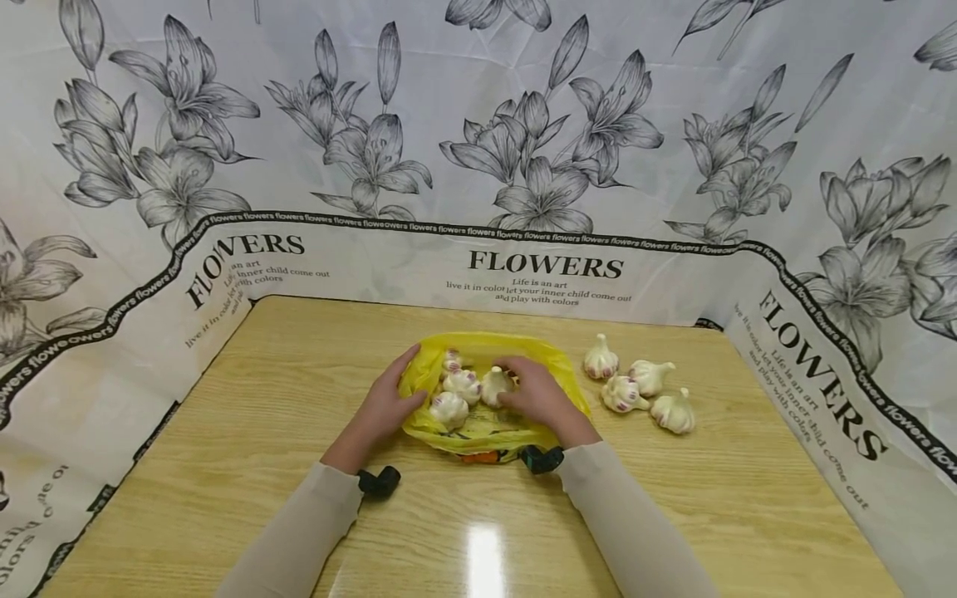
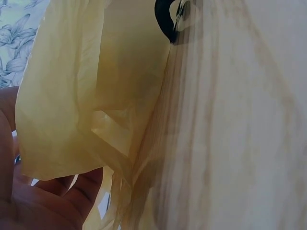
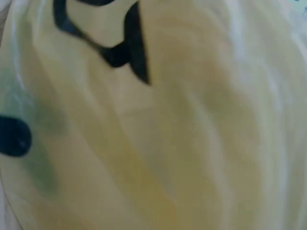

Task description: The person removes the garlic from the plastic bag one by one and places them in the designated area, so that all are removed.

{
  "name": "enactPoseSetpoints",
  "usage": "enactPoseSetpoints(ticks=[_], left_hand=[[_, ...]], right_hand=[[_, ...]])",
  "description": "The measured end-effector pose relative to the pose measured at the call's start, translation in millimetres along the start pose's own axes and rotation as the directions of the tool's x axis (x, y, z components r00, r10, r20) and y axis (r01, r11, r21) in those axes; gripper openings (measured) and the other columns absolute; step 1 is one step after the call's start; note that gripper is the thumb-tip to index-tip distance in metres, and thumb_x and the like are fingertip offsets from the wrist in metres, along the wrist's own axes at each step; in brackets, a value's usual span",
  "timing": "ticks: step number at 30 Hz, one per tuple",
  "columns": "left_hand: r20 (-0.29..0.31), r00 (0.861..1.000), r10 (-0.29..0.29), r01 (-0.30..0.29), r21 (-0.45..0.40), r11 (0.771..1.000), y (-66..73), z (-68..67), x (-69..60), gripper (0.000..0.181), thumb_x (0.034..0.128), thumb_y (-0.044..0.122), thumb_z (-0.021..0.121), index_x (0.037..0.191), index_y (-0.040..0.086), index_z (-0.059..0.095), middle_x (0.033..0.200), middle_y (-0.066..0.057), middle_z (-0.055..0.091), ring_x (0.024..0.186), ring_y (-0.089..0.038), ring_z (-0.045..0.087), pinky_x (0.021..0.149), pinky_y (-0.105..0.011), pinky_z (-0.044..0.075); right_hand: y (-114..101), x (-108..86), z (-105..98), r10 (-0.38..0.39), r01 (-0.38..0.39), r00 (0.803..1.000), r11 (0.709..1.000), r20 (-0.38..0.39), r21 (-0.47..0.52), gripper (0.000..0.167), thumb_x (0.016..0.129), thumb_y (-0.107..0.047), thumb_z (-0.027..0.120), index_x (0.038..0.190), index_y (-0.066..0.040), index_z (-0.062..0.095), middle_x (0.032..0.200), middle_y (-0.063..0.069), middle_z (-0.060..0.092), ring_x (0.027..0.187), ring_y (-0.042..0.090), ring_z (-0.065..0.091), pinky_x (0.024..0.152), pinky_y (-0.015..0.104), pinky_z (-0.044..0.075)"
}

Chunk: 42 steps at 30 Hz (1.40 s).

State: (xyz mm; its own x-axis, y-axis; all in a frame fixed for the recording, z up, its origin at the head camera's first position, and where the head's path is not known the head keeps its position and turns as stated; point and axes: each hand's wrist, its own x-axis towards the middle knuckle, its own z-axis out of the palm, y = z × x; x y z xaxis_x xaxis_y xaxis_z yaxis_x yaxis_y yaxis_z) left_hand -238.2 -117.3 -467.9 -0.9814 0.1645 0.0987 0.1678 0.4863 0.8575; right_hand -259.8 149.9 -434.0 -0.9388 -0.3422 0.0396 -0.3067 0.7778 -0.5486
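Observation:
A yellow plastic bag (image 1: 516,342) lies spread open on the table, with several white and purple garlic bulbs (image 1: 462,385) inside it. At the bag's left side, my left hand (image 1: 387,399) grips the rim, thumb inside and fingers outside. The left wrist view shows that hand's fingers (image 2: 86,191) behind the yellow film. My right hand (image 1: 540,390) reaches inside the bag and holds a garlic bulb (image 1: 495,387) between thumb and fingers. In the right wrist view the bag's film (image 3: 201,143) with dark print fills the picture and hides that hand.
Several more garlic bulbs (image 1: 622,394) lie on the wooden table (image 1: 748,498) to the right of the bag. A white curtain (image 1: 374,266) printed with flowers stands around the table's back and sides. Dark wrist cameras (image 1: 380,482) sit on both wrists.

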Motion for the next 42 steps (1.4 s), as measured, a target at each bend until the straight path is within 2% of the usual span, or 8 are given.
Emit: enactPoseSetpoints(ticks=[2,6,11,14,19,26,33,42], left_hand=[[0.003,1.0,-0.002,0.002,-0.004,1.0,0.0,-0.3,0.2,0.076,0.0927,0.019,0.063,0.154,0.033,0.021,0.16,-0.005,0.024,0.147,-0.03,0.025,0.116,-0.051,0.027],[0.007,1.0,-0.006,0.006,-0.01,1.0,-0.3,-0.9,0.1,0.076,0.0928,0.018,0.062,0.154,0.034,0.021,0.161,-0.004,0.024,0.147,-0.03,0.024,0.117,-0.051,0.026],[0.01,1.0,0.003,-0.003,-0.013,1.0,1.2,-1.7,-0.6,0.075,0.0931,0.018,0.061,0.154,0.034,0.021,0.161,-0.004,0.023,0.148,-0.029,0.023,0.117,-0.051,0.026],[0.012,1.0,0.007,-0.007,-0.014,1.0,1.3,-1.6,-0.2,0.075,0.0933,0.018,0.061,0.154,0.034,0.021,0.161,-0.004,0.023,0.148,-0.029,0.023,0.117,-0.051,0.026],[0.007,1.0,-0.003,0.003,-0.012,1.0,0.5,-1.1,1.0,0.076,0.0928,0.018,0.063,0.154,0.035,0.022,0.161,-0.004,0.024,0.147,-0.03,0.024,0.117,-0.052,0.026],[0.008,1.0,0.0,0.0,-0.019,1.0,0.1,-1.1,0.6,0.075,0.0928,0.019,0.062,0.154,0.035,0.021,0.161,-0.004,0.023,0.147,-0.03,0.023,0.117,-0.052,0.026],[0.007,1.0,0.014,-0.014,-0.015,1.0,0.5,-1.5,-0.9,0.076,0.0927,0.018,0.062,0.155,0.033,0.021,0.161,-0.005,0.024,0.147,-0.03,0.024,0.116,-0.052,0.027],[0.009,1.0,0.004,-0.004,-0.022,1.0,2.1,-1.2,-1.1,0.076,0.0923,0.018,0.062,0.155,0.032,0.021,0.161,-0.005,0.024,0.147,-0.03,0.024,0.117,-0.052,0.026]], right_hand=[[-1.2,0.2,1.2,0.003,-0.003,1.0,1.0,0.018,0.002,0.058,0.083,-0.019,0.074,0.137,-0.012,0.054,0.137,0.01,0.055,0.119,0.03,0.056,0.094,0.048,0.049],[-1.8,1.1,6.4,0.004,-0.005,0.999,1.0,0.053,0.024,0.064,0.078,-0.017,0.079,0.137,-0.012,0.054,0.137,0.01,0.055,0.109,0.026,0.057,0.087,0.041,0.051],[-2.7,0.7,8.5,-0.018,0.019,0.998,1.0,0.06,-0.008,0.065,0.076,-0.015,0.077,0.137,-0.014,0.054,0.137,0.009,0.055,0.113,0.026,0.056,0.087,0.039,0.05],[-3.7,-1.2,5.8,-0.026,0.028,0.998,0.999,0.06,-0.03,0.064,0.076,-0.016,0.076,0.136,-0.014,0.054,0.137,0.009,0.055,0.11,0.025,0.057,0.084,0.038,0.05],[-3.9,-5.3,-1.1,-0.022,0.024,0.999,0.999,0.046,-0.041,0.066,0.074,-0.017,0.078,0.136,-0.016,0.054,0.137,0.008,0.055,0.1,0.022,0.058,0.079,0.036,0.05],[-4.7,-14.3,-12.8,-0.033,0.034,0.999,0.999,0.015,-0.028,0.063,0.077,-0.021,0.08,0.135,-0.015,0.056,0.135,0.009,0.057,0.109,0.027,0.058,0.089,0.043,0.05],[-5.8,-28.6,-23.1,-0.041,0.041,0.999,0.999,-0.009,-0.004,0.063,0.078,-0.024,0.079,0.136,-0.015,0.055,0.137,0.011,0.055,0.108,0.027,0.059,0.086,0.043,0.051],[-6.3,-44.3,-36.5,-0.065,0.063,0.996,0.997,-0.053,-0.032,0.062,0.078,-0.025,0.079,0.135,-0.017,0.055,0.138,0.012,0.054,0.108,0.029,0.06,0.084,0.044,0.051]])
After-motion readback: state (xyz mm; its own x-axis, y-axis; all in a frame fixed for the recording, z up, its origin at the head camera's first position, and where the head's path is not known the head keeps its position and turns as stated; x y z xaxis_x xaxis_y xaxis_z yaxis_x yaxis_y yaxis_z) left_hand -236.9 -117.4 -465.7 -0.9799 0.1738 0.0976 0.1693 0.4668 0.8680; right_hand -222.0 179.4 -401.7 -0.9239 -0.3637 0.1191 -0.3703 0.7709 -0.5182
